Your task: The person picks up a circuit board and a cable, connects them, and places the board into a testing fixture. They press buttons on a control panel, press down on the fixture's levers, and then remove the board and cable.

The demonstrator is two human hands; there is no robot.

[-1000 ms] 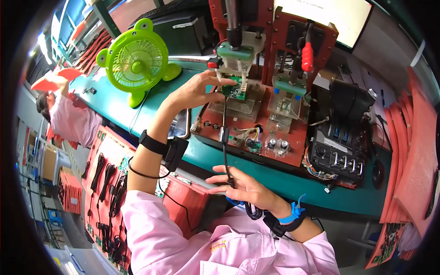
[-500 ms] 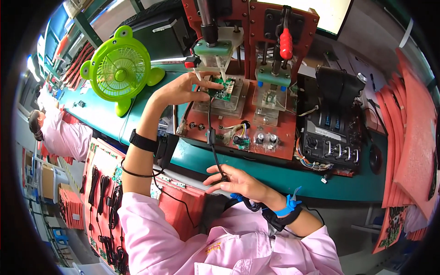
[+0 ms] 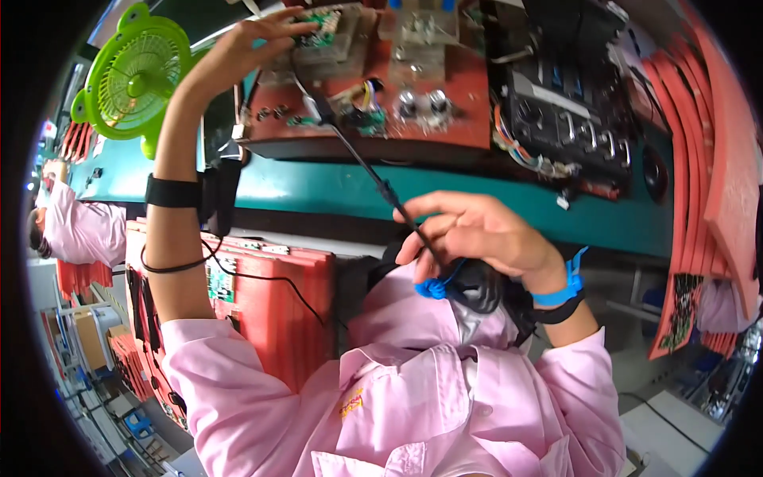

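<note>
Board (image 3: pixel 324 30) sits at the top edge of my view, at the fingertips of my left hand (image 3: pixel 248 46), over the clear block (image 3: pixel 346 41) on the red base (image 3: pixel 449 133). Whether it rests on that block or is lifted off it, I cannot tell. From the board's near side the cable (image 3: pixel 362 160) runs slantwise across the base and the table (image 3: pixel 310 184) to my right hand (image 3: pixel 493 237).

To handle this well, I would keep the board level, touch it only by its edges, and leave slack in the cable so that nothing tugs at the joint. My right hand should carry the cable's weight and steer it clear of the knobs (image 3: pixel 421 102) on the base.

My left hand is fairly narrow, fingers over the board's left side and thumb below; whether it truly pinches the board, the view does not settle. My right hand is half curled, holding the cable loosely between its fingers, with a blue tie (image 3: pixel 431 288) and dark coils (image 3: pixel 481 292) just beneath it.
</note>
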